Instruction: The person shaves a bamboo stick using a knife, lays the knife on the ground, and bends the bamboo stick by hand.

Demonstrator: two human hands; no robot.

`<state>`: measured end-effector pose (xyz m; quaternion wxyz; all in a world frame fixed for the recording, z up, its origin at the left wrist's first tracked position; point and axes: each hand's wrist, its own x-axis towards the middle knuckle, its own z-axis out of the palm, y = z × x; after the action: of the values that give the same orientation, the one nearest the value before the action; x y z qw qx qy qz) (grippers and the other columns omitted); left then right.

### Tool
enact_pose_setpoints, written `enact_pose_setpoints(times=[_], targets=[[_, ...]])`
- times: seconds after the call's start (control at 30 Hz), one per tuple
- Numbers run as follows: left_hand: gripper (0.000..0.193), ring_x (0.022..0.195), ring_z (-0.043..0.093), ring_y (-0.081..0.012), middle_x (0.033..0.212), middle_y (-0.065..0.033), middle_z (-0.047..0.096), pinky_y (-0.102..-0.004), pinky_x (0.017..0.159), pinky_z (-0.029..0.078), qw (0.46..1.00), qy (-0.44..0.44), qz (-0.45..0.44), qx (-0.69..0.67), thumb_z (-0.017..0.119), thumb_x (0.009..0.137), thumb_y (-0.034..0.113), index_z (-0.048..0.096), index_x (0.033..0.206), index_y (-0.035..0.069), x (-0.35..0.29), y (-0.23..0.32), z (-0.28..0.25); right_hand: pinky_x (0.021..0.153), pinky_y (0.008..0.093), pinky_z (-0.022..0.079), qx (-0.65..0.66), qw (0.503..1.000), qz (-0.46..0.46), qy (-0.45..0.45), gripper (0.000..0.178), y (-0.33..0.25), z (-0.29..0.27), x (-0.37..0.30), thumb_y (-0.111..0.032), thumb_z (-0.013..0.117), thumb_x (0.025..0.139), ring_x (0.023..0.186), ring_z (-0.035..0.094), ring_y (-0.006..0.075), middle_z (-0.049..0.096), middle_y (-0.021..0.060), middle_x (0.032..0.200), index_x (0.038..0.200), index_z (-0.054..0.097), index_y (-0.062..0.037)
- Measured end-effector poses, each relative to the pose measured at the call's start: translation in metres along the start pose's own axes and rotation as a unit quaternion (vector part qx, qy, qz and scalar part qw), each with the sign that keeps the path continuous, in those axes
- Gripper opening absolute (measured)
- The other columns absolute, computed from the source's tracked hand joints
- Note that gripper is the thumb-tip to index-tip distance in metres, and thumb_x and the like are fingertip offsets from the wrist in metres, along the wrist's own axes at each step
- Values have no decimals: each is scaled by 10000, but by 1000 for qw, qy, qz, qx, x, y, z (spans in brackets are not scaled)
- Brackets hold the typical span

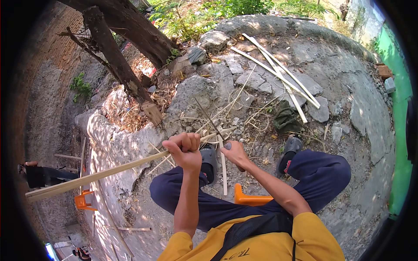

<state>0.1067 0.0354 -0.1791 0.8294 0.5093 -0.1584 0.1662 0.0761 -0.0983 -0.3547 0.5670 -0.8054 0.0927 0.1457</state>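
Note:
My left hand (185,151) is closed around a long pale bamboo strip (100,175). The strip slants from the lower left up to a thinner end right of my fist. In my right hand (235,155), fingers wrap the handle of a knife (209,119) with a long, dark, narrow blade. The blade points up and to the left, close to the strip's thin end; whether they touch I cannot tell. Below it, between my feet, a short pale strip (224,169) lies on the ground. Thin shavings (257,127) curl around there.
Several split pale strips (278,71) lie on the cracked concrete beyond. A dark green cloth (287,118) rests near my right shoe (291,147). Dark tree trunks (126,74) rise at the left. Orange stools are beneath me (250,198) and far left (85,200), near another person's leg (50,175).

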Motion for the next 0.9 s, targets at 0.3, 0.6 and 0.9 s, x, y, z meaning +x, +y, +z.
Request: enact_pose_setpoints(times=[0.3,0.6,0.9], targets=[[680,474,67,-95,533,53,113,-319,469,74,1000,-22,6,-9,288,1023,658,184,600,136,2,4,-8,643,392,497,49,994,-82,-51,356,-54,-8,-20,-256,674,775,618,600,246,635,175,662,895,662,79],[675,469,75,-95,530,51,123,-315,461,84,1000,-18,4,7,294,1040,622,195,591,128,-1,-1,-4,663,431,504,-17,999,46,4,342,39,16,27,-301,664,777,621,634,302,659,197,678,793,659,40],[671,468,76,-97,530,53,115,-320,466,80,1000,-8,6,-16,293,1043,616,192,592,130,-1,3,-12,598,376,454,25,995,-99,21,319,4,15,10,-244,666,759,560,499,206,582,129,617,850,654,61]])
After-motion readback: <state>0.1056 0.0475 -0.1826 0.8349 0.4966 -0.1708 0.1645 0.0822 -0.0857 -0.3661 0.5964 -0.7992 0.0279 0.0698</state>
